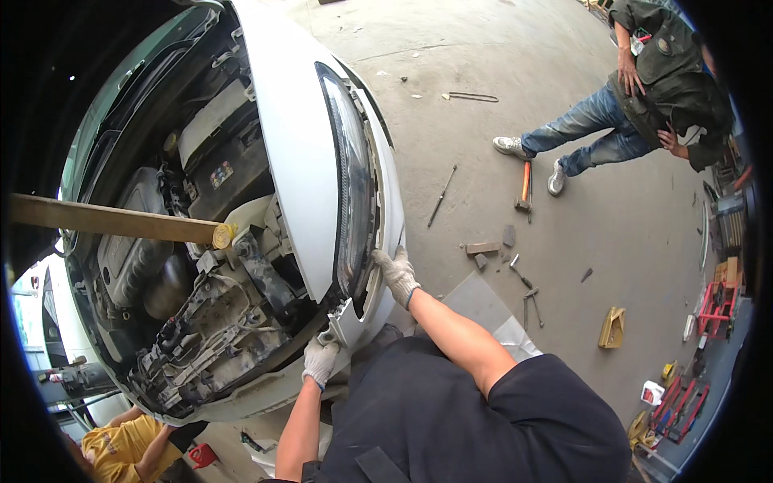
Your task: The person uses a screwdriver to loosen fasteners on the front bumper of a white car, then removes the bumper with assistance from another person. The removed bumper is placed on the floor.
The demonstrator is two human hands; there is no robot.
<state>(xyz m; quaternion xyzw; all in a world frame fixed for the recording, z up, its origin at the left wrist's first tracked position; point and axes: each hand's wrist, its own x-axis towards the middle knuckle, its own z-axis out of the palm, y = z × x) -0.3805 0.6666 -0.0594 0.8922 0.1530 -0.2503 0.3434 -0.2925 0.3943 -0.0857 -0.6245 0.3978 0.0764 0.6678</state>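
The white front bumper [392, 205] of a car stands partly apart from the fender [298, 121] and the headlight [352, 185]. My right hand [395, 276], in a pale knit glove, has its fingers hooked over the bumper's edge beside the headlight's lower end. Lower and to the left, my gloved left hand [320, 360] is closed on the bumper near a pale broken-looking corner piece [346, 324]. Its fingertips are partly hidden. Between the two hands, a dark gap shows beneath the headlight.
A wooden bar [121, 219] spans the exposed engine bay. On the concrete floor lie a hammer [525, 189], a thin rod [442, 196], wood blocks [482, 248] and several tools. One person [616, 121] stands at right; another, in a yellow shirt [129, 451], is at lower left. Tool racks line the right.
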